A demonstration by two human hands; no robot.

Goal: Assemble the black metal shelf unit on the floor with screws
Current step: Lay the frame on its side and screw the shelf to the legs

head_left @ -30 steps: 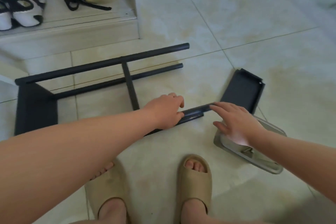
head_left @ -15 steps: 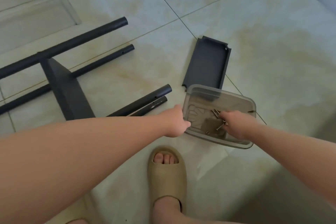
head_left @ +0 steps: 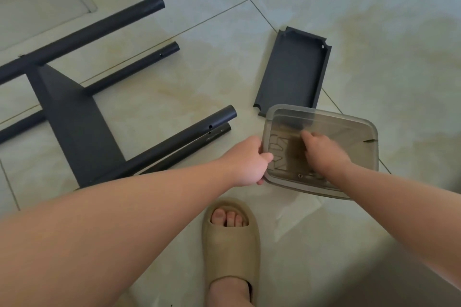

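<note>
**Q:** Where is the shelf unit lying, and what are the hands doing?

**A:** The black metal frame is lying on its side on the tiled floor, left of centre. Its tube ends are pointing right, with screw holes showing. A loose black tray is lying apart from it, just beyond a clear plastic tub. The left hand is gripping the tub's near-left rim, thumb curled over the edge. The right hand is reaching inside with fingers curled down; whether it is pinching anything, I cannot tell.

**Q:** How will the parts be handling?

**A:** One small screw is showing on the tub's bottom. It is probably slippery and easily dropped, so a fingertip pinch at the head suits it. The frame is looking rigid and fairly heavy, so gripping a tube near its hole should be steadying it.
</note>
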